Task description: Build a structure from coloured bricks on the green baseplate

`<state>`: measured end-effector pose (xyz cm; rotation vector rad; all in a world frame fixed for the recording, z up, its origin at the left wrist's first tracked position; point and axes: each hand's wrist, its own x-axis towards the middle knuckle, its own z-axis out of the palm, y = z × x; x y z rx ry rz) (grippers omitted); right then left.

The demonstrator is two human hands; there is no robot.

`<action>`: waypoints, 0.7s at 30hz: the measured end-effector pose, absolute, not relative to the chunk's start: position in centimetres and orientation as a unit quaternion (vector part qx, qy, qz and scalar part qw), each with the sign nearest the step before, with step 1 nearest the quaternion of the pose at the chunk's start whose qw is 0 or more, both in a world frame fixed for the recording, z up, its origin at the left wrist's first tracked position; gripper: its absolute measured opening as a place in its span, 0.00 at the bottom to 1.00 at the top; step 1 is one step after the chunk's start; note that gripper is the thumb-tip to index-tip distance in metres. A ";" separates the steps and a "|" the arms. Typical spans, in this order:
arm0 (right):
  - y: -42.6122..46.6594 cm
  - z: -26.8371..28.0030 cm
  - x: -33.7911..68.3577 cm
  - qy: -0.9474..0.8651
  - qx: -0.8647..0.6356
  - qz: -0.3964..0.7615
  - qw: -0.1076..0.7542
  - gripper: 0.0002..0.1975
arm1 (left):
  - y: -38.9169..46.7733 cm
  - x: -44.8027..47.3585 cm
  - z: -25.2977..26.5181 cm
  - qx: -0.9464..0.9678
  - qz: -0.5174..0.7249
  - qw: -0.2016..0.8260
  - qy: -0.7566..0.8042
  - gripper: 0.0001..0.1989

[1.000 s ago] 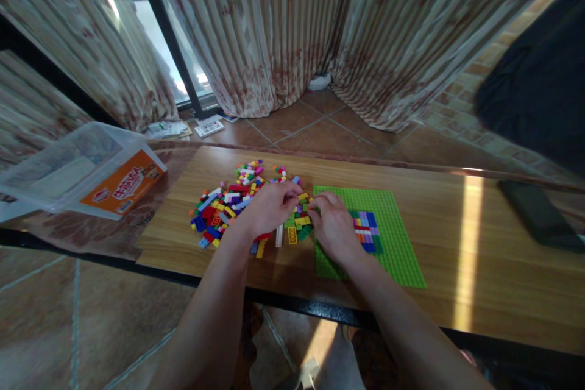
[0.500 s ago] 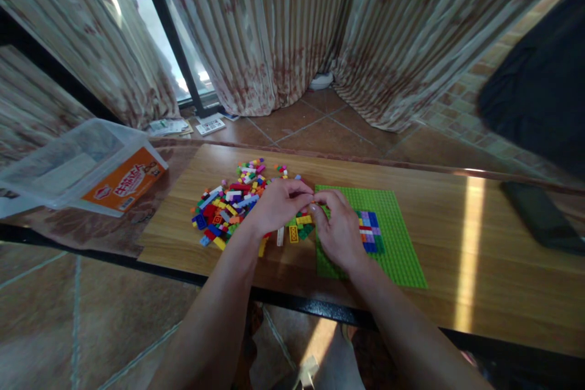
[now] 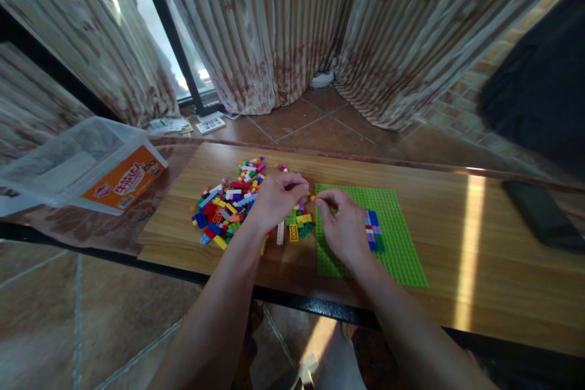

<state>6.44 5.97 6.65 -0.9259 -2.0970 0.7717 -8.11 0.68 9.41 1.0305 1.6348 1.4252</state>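
Observation:
My left hand [image 3: 278, 200] hovers over the right side of a pile of loose toy bricks [image 3: 233, 210]. Its thumb and fingers are pinched together, and whatever may be between them is too small to make out. My right hand [image 3: 343, 224] is above the left part of a green baseplate [image 3: 402, 244]. At its thumb and fingertips shows a tiny orange-yellow brick [image 3: 313, 198]. Partly behind that hand, a block of blue, purple, red and green bricks [image 3: 375, 231] sits on the baseplate. A yellow brick [image 3: 293, 233] and a white brick [image 3: 280, 233] lie below the left hand.
A clear plastic box [image 3: 86, 161] with an orange label stands left of the wooden board [image 3: 173, 219]. At the right lies a dark phone-like slab [image 3: 543, 216]. A strip of sunlight crosses the board. Striped curtains [image 3: 283, 30] hang beyond the table, above a tiled floor.
My hands, which met at the fingertips, have drawn slightly apart. The tiny orange-yellow brick now shows in the gap, at my right fingertips.

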 end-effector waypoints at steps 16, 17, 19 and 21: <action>4.2 7.1 6.1 -0.849 -0.314 0.304 0.297 0.09 | 0.1 -9.4 9.1 0.438 0.487 0.410 0.634 0.08; 4.0 7.1 6.2 -0.847 -0.316 0.302 0.302 0.09 | 0.1 -9.3 9.3 0.437 0.485 0.433 0.622 0.08; 3.7 7.1 6.2 -0.842 -0.325 0.299 0.309 0.09 | -0.1 -9.2 9.6 0.444 0.475 0.468 0.598 0.08; 3.3 7.0 6.2 -0.840 -0.330 0.299 0.310 0.09 | -0.4 -9.3 9.9 0.456 0.460 0.495 0.579 0.09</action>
